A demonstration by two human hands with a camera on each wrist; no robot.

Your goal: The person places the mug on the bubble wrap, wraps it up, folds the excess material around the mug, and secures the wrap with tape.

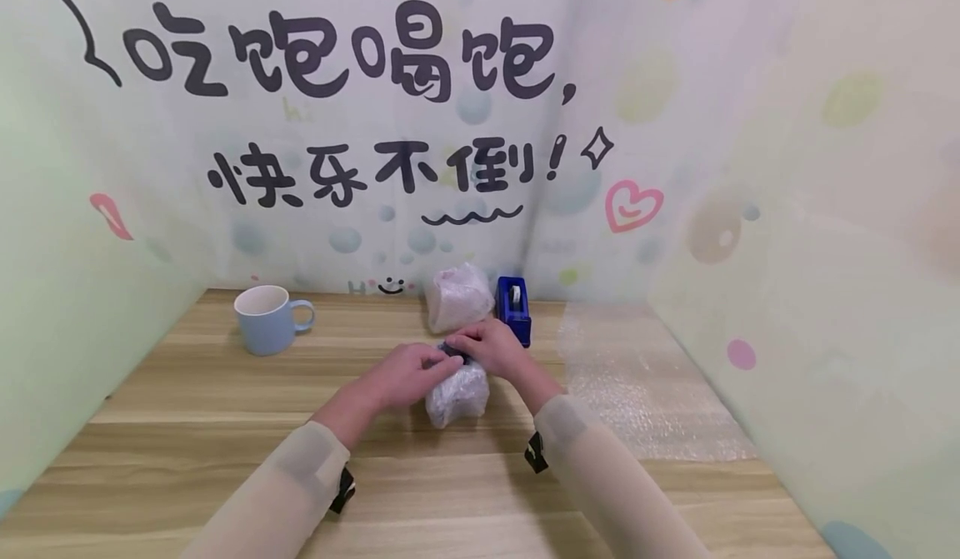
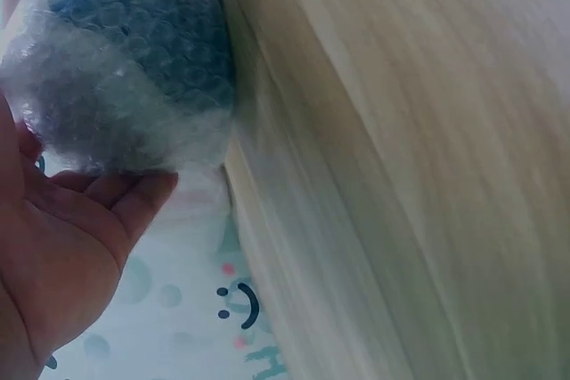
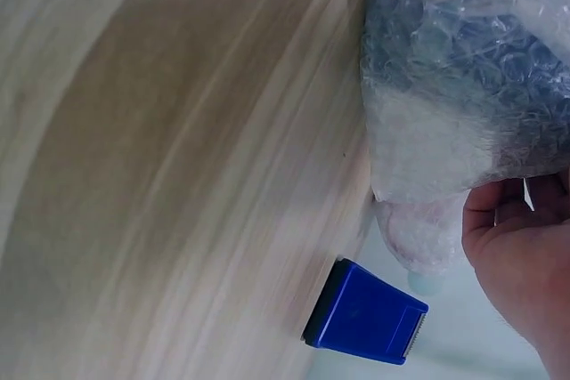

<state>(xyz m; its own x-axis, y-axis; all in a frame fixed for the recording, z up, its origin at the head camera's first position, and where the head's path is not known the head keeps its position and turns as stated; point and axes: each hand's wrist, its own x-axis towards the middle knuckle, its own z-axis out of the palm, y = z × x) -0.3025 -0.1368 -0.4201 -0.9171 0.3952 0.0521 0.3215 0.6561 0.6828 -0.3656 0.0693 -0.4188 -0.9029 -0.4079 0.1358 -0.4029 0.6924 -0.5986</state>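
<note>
A bundle of clear bubble wrap point(image 1: 457, 399) with something blue inside stands on the table before me. My left hand point(image 1: 411, 376) holds it from the left near its top, thumb and fingers at the dark upper part. On the far right side of that top, my right hand point(image 1: 497, 347) pinches the wrap. Up close in the left wrist view, the blue shows through the bubbles of the bundle point(image 2: 134, 60), and the left fingers press along its side. In the right wrist view the right fingers point(image 3: 488, 206) curl against the wrap's edge; their tips are partly hidden.
Behind the hands stands a second wrapped bundle point(image 1: 459, 299), whitish inside, beside a blue tape dispenser point(image 1: 514, 313). A light blue mug point(image 1: 267, 324) is at the back left. A flat bubble wrap sheet point(image 1: 645, 392) lies on the wooden table point(image 1: 187, 451) at right.
</note>
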